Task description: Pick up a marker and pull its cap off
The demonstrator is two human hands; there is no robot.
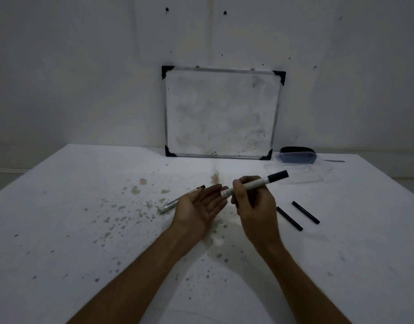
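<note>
— White-barrelled marker (pixel 255 184), black cap on its far end: where is it, and who has it?
— Item one, held above the table (pixel 61 206), near its middle. The right hand (pixel 252 204) has its fingers curled round the barrel, which slants up to the right. The bare rear end points at the left hand (pixel 199 206), which lies palm up with fingers straight and relaxed, holding nothing, fingertips just beside that end.
— Handling note?
— My judgement: keep the grip mid-barrel so the marker does not tip, and bring the palm squarely under the loose end rather than the fingertips.
— Next entries outward.
— Second marker (pixel 175 202), silver-grey, flat on the table, partly behind the left hand. Two black sticks (pixel 297 215), loose, just right of the right wrist, apart from each other. Clear plastic tray (pixel 318 176) and dark eraser in a clear tub (pixel 297 155), far right. Whiteboard (pixel 221 113), smeared, standing against the wall at the table's back edge.
— Room to move?
— Open, stained surface towards the near edge and to the left. The right side is more crowded, and I'd judge the sticks easily knocked.
</note>
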